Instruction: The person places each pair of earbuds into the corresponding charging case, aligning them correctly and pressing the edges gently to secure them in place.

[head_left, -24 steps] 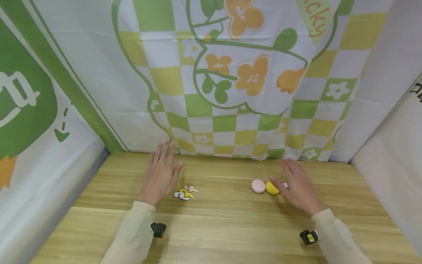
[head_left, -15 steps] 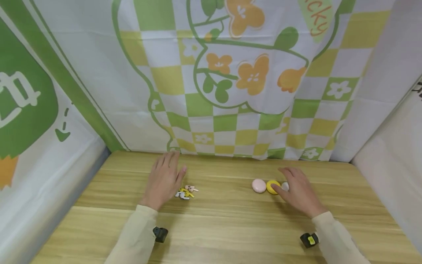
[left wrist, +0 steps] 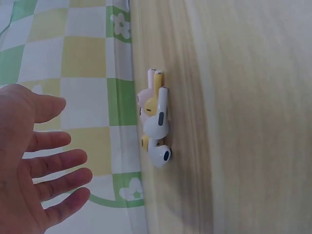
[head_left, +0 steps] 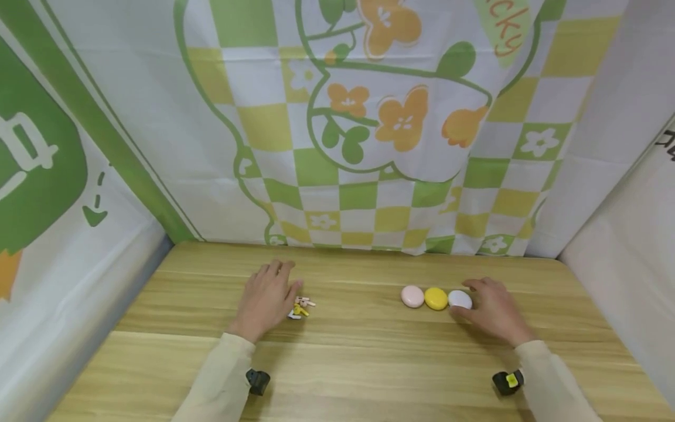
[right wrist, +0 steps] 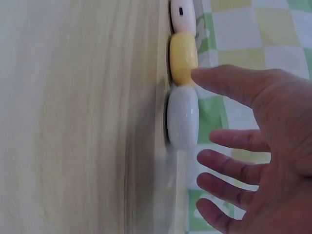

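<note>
Several earbuds in pink, yellow and white lie in a small pile on the table; a white earbud (left wrist: 161, 114) is nearest in the left wrist view, with a yellow earbud (left wrist: 152, 105) and a pink earbud (left wrist: 145, 96) behind it. My left hand (head_left: 263, 299) hovers beside the pile, fingers spread and holding nothing, hiding part of it in the head view. To the right, a pink round case (head_left: 412, 296), a yellow case (head_left: 436, 299) and a white case (head_left: 460, 300) stand in a row. My right hand (head_left: 495, 310) is around the white case's right side, thumb and fingers apart.
The wooden table (head_left: 358, 363) carries both groups, with bare wood between them. A checked, flower-printed cloth (head_left: 369, 193) hangs along its back edge, and white cloth (head_left: 627, 246) hangs at the right side.
My left hand has moved down and right, closer over the earbuds. My right hand has shifted right and down from above the yellow case to the white case, uncovering the row.
</note>
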A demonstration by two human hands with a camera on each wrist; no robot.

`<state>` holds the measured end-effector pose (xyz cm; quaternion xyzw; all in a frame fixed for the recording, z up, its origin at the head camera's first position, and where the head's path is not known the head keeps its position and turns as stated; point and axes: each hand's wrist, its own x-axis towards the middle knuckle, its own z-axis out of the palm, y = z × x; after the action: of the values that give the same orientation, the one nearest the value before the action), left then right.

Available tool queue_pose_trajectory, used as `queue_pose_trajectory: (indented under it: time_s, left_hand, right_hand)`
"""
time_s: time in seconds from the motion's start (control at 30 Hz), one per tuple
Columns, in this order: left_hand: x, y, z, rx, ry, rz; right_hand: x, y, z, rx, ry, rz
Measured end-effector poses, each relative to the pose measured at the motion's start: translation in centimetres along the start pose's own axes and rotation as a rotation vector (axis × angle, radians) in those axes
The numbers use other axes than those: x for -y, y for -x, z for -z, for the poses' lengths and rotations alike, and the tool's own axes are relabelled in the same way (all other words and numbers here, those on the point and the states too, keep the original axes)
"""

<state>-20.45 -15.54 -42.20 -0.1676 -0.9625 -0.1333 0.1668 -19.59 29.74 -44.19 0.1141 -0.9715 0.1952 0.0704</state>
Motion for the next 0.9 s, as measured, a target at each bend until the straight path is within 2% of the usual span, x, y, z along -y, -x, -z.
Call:
queue_pose_trajectory:
  time_s: [0.27, 0.4, 0.6, 0.9]
  left_hand:
    - [-0.1, 0.3, -0.3, 0.044, 0.03, 0.008]
    - [-0.2, 0.4, -0.5, 0.069, 0.037, 0.008]
    - [-0.4, 0.5, -0.5, 0.089, 0.054, 0.007]
    - [-0.5, 0.5, -0.5, 0.085, 0.078, -0.008]
  right_hand:
    - [-1.3, -0.4, 0.4, 0.131, -0.078, 0.028]
    - [-1.8, -0.6, 0.4, 0.169, -0.087, 0.049]
    - [-2.1, -1.0, 0.4, 0.188, -0.084, 0.062]
    - [-2.1, -1.0, 0.3, 0.204, -0.116, 0.024]
